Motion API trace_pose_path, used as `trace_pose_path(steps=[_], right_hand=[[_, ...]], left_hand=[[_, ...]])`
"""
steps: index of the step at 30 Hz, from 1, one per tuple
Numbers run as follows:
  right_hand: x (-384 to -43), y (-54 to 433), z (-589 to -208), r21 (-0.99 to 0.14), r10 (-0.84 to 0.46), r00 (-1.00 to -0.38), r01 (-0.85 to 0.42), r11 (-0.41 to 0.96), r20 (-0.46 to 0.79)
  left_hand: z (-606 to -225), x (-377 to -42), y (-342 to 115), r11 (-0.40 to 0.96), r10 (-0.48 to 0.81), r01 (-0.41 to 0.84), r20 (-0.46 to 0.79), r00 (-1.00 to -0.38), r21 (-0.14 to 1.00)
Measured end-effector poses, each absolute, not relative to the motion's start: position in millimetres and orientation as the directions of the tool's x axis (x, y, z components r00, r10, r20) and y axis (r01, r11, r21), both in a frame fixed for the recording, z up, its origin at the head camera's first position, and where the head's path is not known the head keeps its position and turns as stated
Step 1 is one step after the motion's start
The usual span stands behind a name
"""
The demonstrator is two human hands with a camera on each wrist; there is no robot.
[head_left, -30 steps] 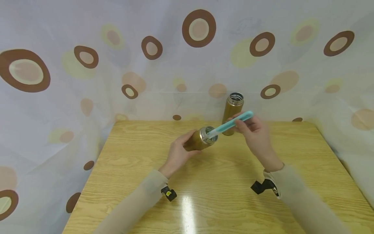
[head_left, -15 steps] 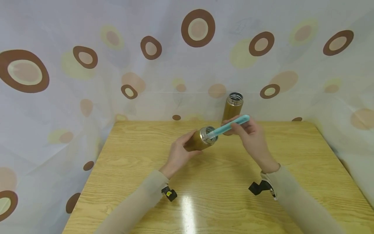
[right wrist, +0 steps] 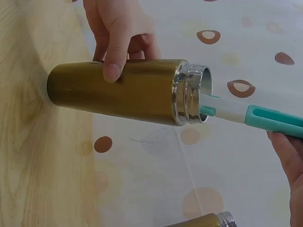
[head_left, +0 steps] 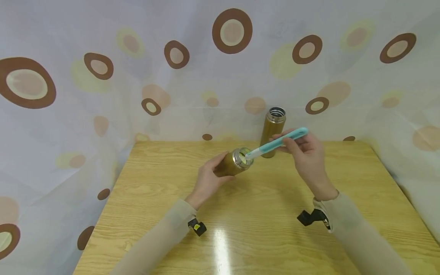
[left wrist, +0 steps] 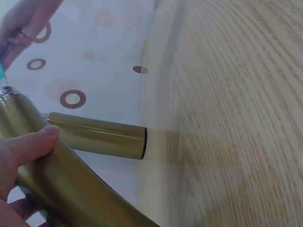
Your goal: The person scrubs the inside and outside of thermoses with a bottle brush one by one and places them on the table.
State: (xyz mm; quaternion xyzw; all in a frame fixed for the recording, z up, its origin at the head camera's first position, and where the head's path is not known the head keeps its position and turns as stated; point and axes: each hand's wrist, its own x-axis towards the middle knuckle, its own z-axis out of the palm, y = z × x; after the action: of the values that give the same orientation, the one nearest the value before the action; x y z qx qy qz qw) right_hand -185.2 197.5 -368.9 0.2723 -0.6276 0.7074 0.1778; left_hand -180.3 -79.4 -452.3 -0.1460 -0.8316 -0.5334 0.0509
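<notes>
In the head view my left hand [head_left: 208, 178] grips a lidless gold thermos flask [head_left: 226, 165] round its body, tilted with the steel mouth towards the right. My right hand [head_left: 310, 160] pinches the teal handle of a bottle brush [head_left: 283, 141], whose white shaft runs into that mouth. Something pale yellow shows inside the mouth, probably the brush head; the rest is hidden in the flask. The right wrist view shows the shaft [right wrist: 232, 109] entering the steel neck [right wrist: 191, 94]. My left thumb [left wrist: 35, 145] lies along the flask in the left wrist view.
A second gold thermos flask [head_left: 273, 128], also without a lid, stands upright at the back of the wooden table [head_left: 165, 191], behind my right hand. A spotted curtain [head_left: 192, 91] hangs behind the table and along both sides.
The bottle brush first slid deeper into the flask, then my right hand drew it partway back out, up and to the right. My left hand and the flask have barely shifted.
</notes>
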Motion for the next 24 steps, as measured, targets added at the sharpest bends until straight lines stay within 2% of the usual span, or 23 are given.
trace_pose_path(steps=[12, 20, 24], right_hand=[[-184, 182, -392, -0.822, -0.194, -0.801, -0.566, -0.066, 0.567], [-185, 187, -385, -0.817, -0.19, -0.795, -0.566, -0.106, 0.576], [-185, 195, -376, -0.806, -0.142, -0.794, -0.576, -0.136, 0.592]], left_hand=[[-448, -179, -70, 0.407, 0.218, 0.342, 0.274, -0.937, 0.847], [-446, -179, -71, 0.381, 0.218, 0.33, 0.263, -0.94, 0.864], [-447, -181, -75, 0.376, 0.201, 0.308, 0.247, -0.948, 0.874]])
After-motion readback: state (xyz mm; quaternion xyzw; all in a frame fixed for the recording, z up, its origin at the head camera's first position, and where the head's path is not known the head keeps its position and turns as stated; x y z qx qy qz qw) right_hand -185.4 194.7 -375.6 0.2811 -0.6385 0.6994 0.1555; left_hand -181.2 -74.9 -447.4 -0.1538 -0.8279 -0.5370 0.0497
